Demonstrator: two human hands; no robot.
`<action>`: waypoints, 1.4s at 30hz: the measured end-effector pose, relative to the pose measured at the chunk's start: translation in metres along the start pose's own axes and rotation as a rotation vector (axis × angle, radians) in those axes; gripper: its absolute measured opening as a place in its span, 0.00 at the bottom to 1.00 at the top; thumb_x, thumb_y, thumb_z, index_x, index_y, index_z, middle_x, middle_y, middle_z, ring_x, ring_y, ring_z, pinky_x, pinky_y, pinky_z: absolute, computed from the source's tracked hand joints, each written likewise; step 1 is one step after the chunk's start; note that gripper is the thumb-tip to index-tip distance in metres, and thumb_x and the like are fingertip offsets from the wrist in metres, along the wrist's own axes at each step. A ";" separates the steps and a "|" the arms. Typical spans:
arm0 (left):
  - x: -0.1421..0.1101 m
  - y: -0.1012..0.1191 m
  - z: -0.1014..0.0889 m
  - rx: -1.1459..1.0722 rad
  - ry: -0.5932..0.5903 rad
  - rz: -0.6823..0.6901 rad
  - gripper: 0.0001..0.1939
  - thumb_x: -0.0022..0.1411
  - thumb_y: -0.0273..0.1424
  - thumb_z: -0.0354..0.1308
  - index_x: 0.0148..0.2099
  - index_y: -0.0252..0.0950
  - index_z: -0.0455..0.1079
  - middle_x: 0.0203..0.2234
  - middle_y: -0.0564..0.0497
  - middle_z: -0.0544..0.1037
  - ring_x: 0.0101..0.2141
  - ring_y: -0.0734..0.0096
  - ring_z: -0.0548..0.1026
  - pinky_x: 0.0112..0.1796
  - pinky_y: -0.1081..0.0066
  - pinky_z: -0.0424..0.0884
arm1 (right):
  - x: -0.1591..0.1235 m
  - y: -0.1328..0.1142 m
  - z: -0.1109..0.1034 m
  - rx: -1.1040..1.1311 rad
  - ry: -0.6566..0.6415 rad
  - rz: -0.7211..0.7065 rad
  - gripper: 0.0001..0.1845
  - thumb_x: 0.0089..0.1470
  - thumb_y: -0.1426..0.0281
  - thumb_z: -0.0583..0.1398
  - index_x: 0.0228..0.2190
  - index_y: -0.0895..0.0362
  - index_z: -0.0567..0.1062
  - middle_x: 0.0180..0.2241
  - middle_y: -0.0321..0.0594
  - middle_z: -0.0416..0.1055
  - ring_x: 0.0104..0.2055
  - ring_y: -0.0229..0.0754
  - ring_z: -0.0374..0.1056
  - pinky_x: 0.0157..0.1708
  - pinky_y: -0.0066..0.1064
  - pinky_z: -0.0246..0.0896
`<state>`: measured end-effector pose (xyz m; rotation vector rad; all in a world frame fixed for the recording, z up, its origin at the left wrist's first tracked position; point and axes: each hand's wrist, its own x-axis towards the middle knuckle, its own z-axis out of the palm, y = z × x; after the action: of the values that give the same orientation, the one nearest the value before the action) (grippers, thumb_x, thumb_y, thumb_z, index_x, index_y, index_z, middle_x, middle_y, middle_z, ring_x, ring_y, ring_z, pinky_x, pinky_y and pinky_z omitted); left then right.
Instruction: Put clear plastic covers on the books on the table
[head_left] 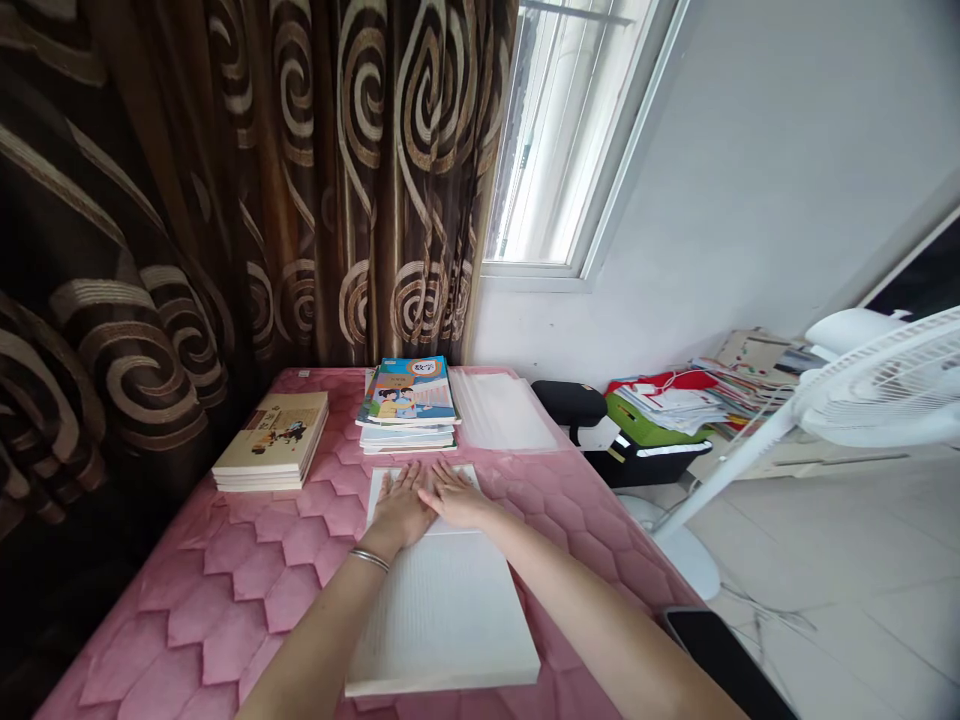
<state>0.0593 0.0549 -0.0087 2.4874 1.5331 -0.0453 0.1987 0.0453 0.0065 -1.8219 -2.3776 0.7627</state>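
Note:
A thick open white book (pixel 442 610) lies in front of me on a pink quilted table (pixel 247 570). My left hand (pixel 401 505) rests flat on its far part, fingers stretched out, with a thin bracelet on the wrist. My right hand (pixel 457 497) lies flat beside it, fingers spread and partly overlapping the left hand. Neither hand holds anything.
A stack of colourful textbooks (pixel 409 402) sits just beyond the hands. Beige books (pixel 274 438) are stacked at the left, clear plastic sheets (pixel 501 408) at the right. Brown swirl curtains hang behind. A white fan (pixel 862 395), a black chair (pixel 600 430) and piled papers stand right.

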 end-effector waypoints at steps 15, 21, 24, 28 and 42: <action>-0.025 -0.036 -0.011 0.095 0.102 -0.348 0.37 0.63 0.48 0.37 0.68 0.31 0.46 0.66 0.39 0.48 0.66 0.45 0.39 0.58 0.37 0.25 | -0.018 0.021 0.003 -0.212 0.107 0.275 0.43 0.61 0.50 0.38 0.64 0.71 0.41 0.67 0.52 0.31 0.69 0.49 0.28 0.64 0.47 0.24; -0.010 0.003 -0.009 0.093 0.139 -0.076 0.32 0.64 0.35 0.39 0.69 0.35 0.44 0.67 0.47 0.47 0.66 0.57 0.37 0.62 0.49 0.27 | -0.015 0.023 0.009 -0.226 0.148 0.267 0.43 0.61 0.51 0.38 0.64 0.71 0.42 0.67 0.55 0.32 0.69 0.50 0.29 0.63 0.48 0.25; -0.004 0.011 -0.008 -0.026 0.044 0.053 0.33 0.65 0.42 0.35 0.69 0.34 0.41 0.67 0.46 0.45 0.66 0.58 0.43 0.62 0.47 0.36 | -0.016 0.022 0.007 -0.226 0.158 0.254 0.42 0.61 0.52 0.39 0.64 0.72 0.43 0.67 0.56 0.33 0.69 0.50 0.30 0.63 0.48 0.27; -0.003 0.006 -0.007 -0.053 0.030 0.049 0.36 0.65 0.45 0.35 0.69 0.34 0.39 0.67 0.46 0.44 0.66 0.58 0.43 0.62 0.46 0.36 | -0.019 0.019 0.000 -0.215 0.132 0.264 0.41 0.62 0.52 0.40 0.64 0.71 0.43 0.67 0.55 0.32 0.69 0.50 0.30 0.64 0.48 0.28; 0.002 0.001 0.001 -0.020 0.022 0.022 0.33 0.64 0.42 0.38 0.69 0.41 0.41 0.67 0.48 0.45 0.66 0.56 0.42 0.60 0.42 0.27 | 0.002 -0.016 0.014 -0.005 0.127 0.047 0.42 0.62 0.50 0.34 0.64 0.69 0.45 0.67 0.51 0.37 0.69 0.45 0.29 0.65 0.44 0.26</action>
<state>0.0610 0.0563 -0.0098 2.4965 1.5072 0.0006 0.1795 0.0389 -0.0001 -1.8741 -2.2682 0.6249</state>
